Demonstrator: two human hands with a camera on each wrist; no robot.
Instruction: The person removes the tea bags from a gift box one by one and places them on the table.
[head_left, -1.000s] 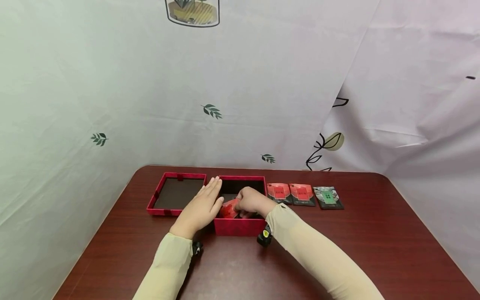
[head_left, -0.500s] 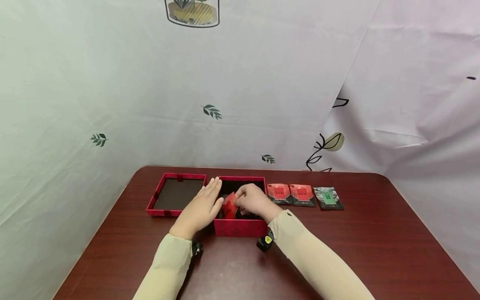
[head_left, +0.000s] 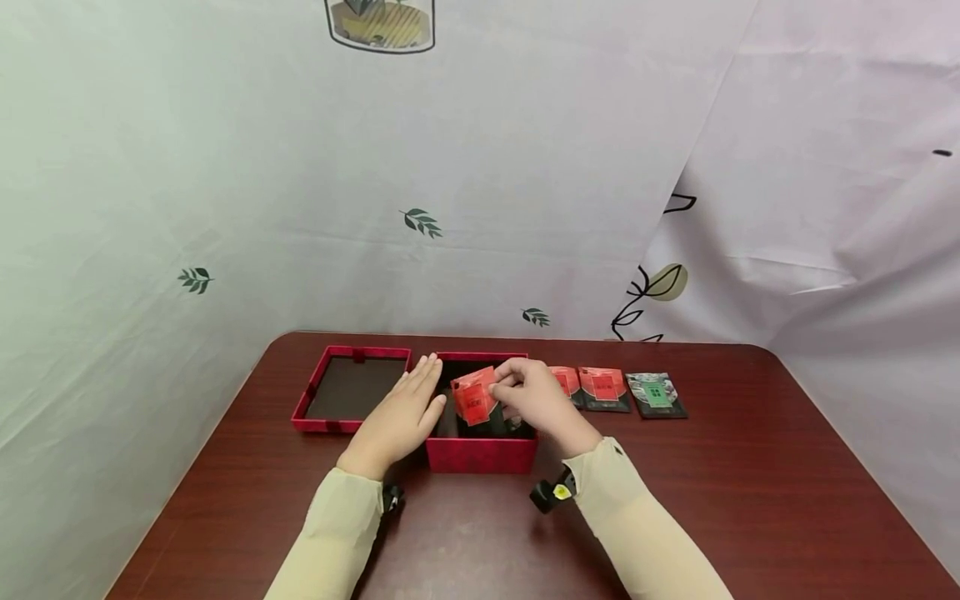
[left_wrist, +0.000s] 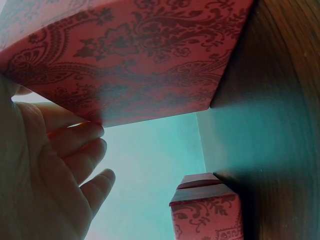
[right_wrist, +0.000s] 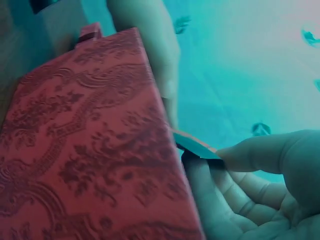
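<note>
A red box (head_left: 480, 456) with a dark inside stands open on the table; its patterned wall (left_wrist: 145, 60) fills the top of the left wrist view. My left hand (head_left: 399, 423) rests with straight fingers against the box's left side. Between thumb and fingers, my right hand (head_left: 536, 398) pinches a red and black sachet (head_left: 474, 397) by its right edge. That sachet is tilted, its printed front showing, over the box opening. In the right wrist view the sachet (right_wrist: 195, 145) appears edge-on beside the box wall. Inside the box, other contents are mostly hidden behind it.
Left of the box lies its shallow red lid (head_left: 348, 388), dark inside up. To the right, a red sachet (head_left: 567, 382) partly hidden by my right hand, another red sachet (head_left: 604, 388) and a green-labelled sachet (head_left: 657, 395) lie in a row. A patterned curtain hangs behind the table.
My right hand has risen from inside the box and shifted right, lifting the red sachet and turning its front into view. My left hand has stayed by the box.
</note>
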